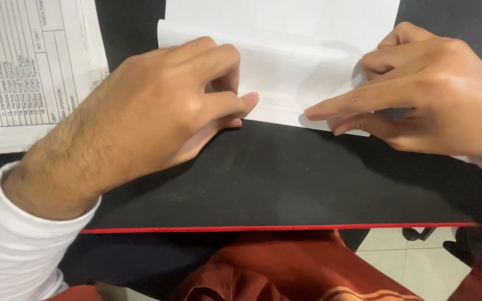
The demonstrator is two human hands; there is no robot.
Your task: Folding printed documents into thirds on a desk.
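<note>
Both the left hand [157, 106] and right hand [430, 95] press their fingers on the half-folded white paper [285, 72], its fold crease not yet flat on the black surface [285, 178].

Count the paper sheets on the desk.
2: a folded white sheet under both hands at top centre, and a printed form at top left, which may be a stack hiding more.
</note>
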